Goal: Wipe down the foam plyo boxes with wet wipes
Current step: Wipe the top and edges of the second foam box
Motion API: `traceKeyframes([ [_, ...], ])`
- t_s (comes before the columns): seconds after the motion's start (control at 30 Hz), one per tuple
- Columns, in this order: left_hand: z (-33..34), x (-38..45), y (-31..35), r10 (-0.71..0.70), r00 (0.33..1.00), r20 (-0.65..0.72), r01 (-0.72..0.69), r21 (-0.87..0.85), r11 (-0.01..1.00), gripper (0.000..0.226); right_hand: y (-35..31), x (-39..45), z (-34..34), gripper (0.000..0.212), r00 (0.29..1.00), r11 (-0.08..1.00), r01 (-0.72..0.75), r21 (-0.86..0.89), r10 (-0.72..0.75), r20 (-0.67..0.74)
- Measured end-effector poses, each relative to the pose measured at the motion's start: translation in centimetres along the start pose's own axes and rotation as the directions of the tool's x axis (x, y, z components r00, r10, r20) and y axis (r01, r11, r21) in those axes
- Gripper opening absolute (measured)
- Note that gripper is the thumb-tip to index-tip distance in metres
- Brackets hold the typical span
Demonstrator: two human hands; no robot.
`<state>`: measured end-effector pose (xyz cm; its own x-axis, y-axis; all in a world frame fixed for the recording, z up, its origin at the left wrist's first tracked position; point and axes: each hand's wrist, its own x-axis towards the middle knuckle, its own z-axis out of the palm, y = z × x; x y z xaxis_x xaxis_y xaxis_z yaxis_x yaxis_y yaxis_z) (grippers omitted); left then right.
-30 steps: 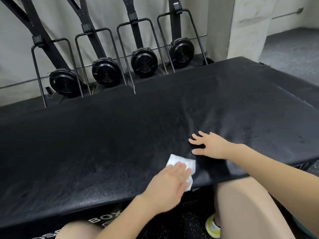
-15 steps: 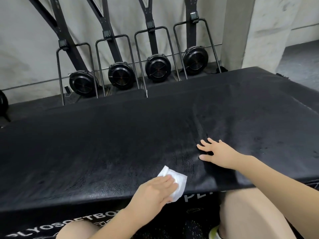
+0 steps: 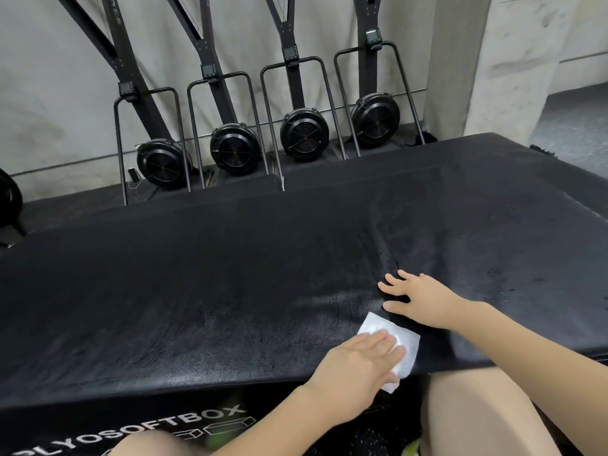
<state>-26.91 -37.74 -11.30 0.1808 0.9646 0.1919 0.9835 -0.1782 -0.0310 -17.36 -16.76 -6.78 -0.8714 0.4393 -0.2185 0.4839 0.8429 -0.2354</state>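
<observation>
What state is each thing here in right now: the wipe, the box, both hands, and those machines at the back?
Wipe: white, flattened on the box top near its front edge, pressed under the left hand.
Box: black, top sheened and streaked around the wipe.
Left hand: fingers straight, pressing the wipe.
Right hand: fingers spread, resting flat on the box, holding nothing.
Machines: four, standing upright against the wall.

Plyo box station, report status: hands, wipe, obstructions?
Left hand flat on wet wipe, near front edge of plyo box. Right hand braced flat beside it. Nothing obstructing.
</observation>
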Motion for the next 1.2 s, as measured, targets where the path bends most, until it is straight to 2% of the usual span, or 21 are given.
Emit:
traceKeyframes([
  [0.1, 0.6, -0.3, -1.0, -0.035, 0.999, 0.024, 0.034, 0.040, 0.999, 0.049, 0.7, 0.1, 0.3, 0.048, 1.000, 0.998, 0.014, 0.053, -0.012, -0.027],
  [0.23, 0.7, 2.6, -3.2, -0.103, 0.993, 0.054, 0.098, 0.091, 0.991, 0.052, 1.4, 0.1, 0.8, 0.042, 0.997, 0.990, 0.028, 0.142, -0.017, -0.075],
  [0.3, 0.6, 5.3, -5.6, -0.133, 0.986, 0.098, 0.126, 0.079, 0.989, 0.047, 1.5, 0.3, 0.6, 0.040, 0.996, 0.991, 0.046, 0.122, -0.036, -0.084],
  [0.4, -0.3, 9.3, -9.0, -0.265, 0.957, 0.118, 0.263, 0.035, 0.964, 0.040, 1.5, 0.4, 0.2, 0.041, 0.996, 0.993, 0.044, 0.105, -0.036, -0.076],
  [0.47, -0.5, 11.1, -10.5, -0.302, 0.939, 0.163, 0.299, 0.048, 0.953, 0.040, 1.4, 0.2, 0.1, 0.042, 0.996, 0.995, 0.045, 0.090, -0.038, -0.080],
  [0.6, -0.6, 11.4, -10.8, -0.394, 0.908, 0.141, 0.414, -0.155, 0.897, 0.033, 1.1, 0.2, -0.1, 0.044, 0.994, 0.998, 0.068, -0.015, -0.069, -0.089],
  [0.73, -1.2, 8.2, -8.2, -0.347, 0.933, 0.094, 0.357, -0.124, 0.926, 0.029, 1.6, 1.2, -0.4, 0.066, 0.986, 0.999, 0.016, -0.052, -0.024, -0.166],
  [0.9, -1.2, 9.3, -10.4, -0.331, 0.936, 0.117, 0.344, -0.107, 0.933, 0.025, 2.4, 3.5, -3.5, 0.055, 0.962, 0.999, -0.040, -0.007, 0.036, -0.269],
  [1.0, 0.7, 12.1, -14.1, -0.368, 0.926, 0.087, 0.377, -0.116, 0.919, 0.026, 3.0, 6.1, -5.1, 0.033, 0.965, 0.999, -0.008, 0.038, 0.018, -0.263],
  [1.07, 2.2, 14.2, -17.2, -0.401, 0.911, 0.100, 0.410, -0.110, 0.905, 0.029, 3.8, 8.7, -5.8, 0.029, 0.970, 0.999, 0.020, 0.037, -0.011, -0.242],
  [1.2, 3.4, 18.7, -22.1, -0.445, 0.878, 0.178, 0.451, 0.006, 0.892, 0.034, 5.5, 13.9, -7.0, 0.060, 0.993, 0.998, -0.060, -0.036, 0.056, -0.106],
])
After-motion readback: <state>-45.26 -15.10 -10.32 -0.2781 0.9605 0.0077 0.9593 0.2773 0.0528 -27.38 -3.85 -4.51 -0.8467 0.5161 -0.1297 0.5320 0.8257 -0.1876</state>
